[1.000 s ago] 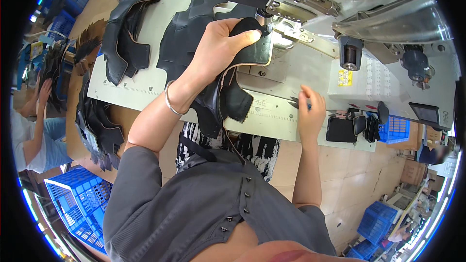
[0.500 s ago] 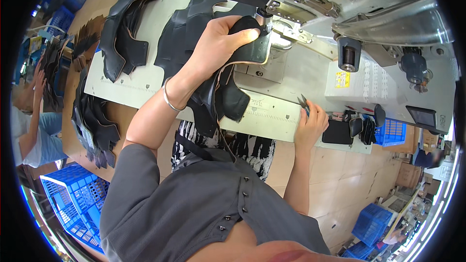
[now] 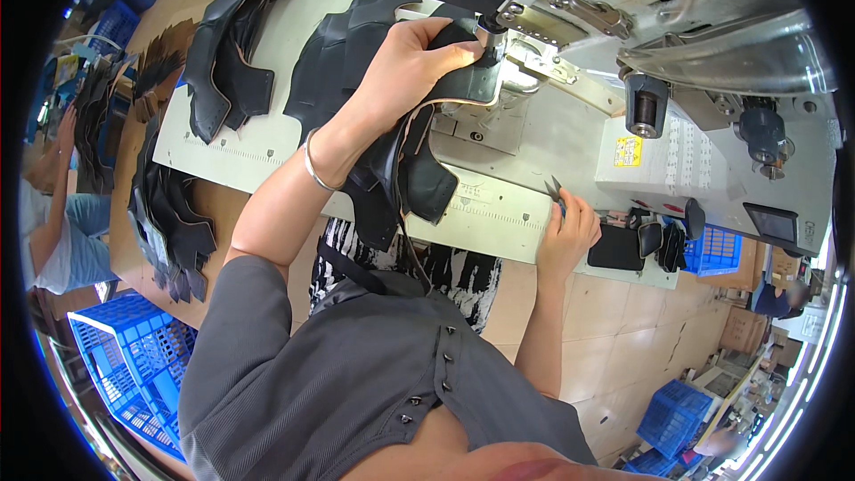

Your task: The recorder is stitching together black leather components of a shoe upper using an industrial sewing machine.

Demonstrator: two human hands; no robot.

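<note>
My left hand (image 3: 411, 71) pinches a black leather piece (image 3: 468, 87) with a pale cut edge, thumb on top, beside the metal presser area (image 3: 488, 31) of a sewing machine (image 3: 583, 22). More of the black leather hangs over the table's front edge toward my lap, with a strap or thread trailing down. In my right hand (image 3: 572, 230), resting at the table's front edge, is a pair of small thread snips (image 3: 554, 189). Their pointed blades stick up past my fingers; the handle is mostly hidden. Under my left wrist and beyond it lie other black leather pieces (image 3: 325, 58).
A stack of curved black leather pieces (image 3: 207, 67) lies on the table's left. More hang over a brown bench (image 3: 169, 232). Blue crates stand at lower left (image 3: 134, 365) and lower right (image 3: 672, 414). A black pad (image 3: 614, 247) sits right of my right hand. Another person (image 3: 53, 232) works at far left.
My left hand has shifted very slightly at the leather, its thumb now a little further from the metal presser area. My right hand keeps the snips in nearly the same place.
</note>
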